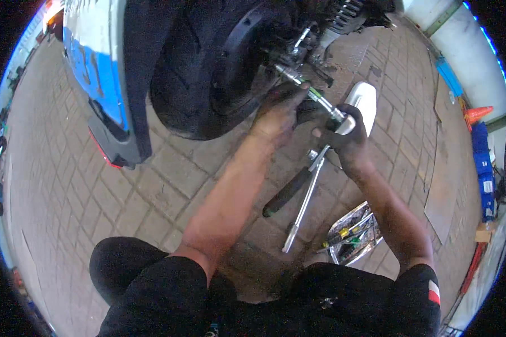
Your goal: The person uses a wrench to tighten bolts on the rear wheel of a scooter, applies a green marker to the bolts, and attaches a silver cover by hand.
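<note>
A chrome socket extension bar (322,101) with a green band runs from the hub area of a scooter's rear wheel (191,95) down to the right. My left hand (280,109), darkly smudged, is closed around the bar near its wheel end. The fingers of my right hand (351,140) wrap the bar's outer end, where a rounded shiny part (346,124) shows. Whether a socket sits on a bolt is hidden among dark parts. Below my hands, a long chrome wrench bar (305,209) lies on the paving beside a black-handled tool (287,194).
A white elongated cover (364,101) lies right of my right hand. A silver tray (343,261) of screwdrivers and other tools is near my right knee. Blue-and-white bodywork (95,73) overhangs at left; a coil-spring shock absorber (347,16) stands behind. An orange cone (478,114) and blue bins (482,163) line the right wall.
</note>
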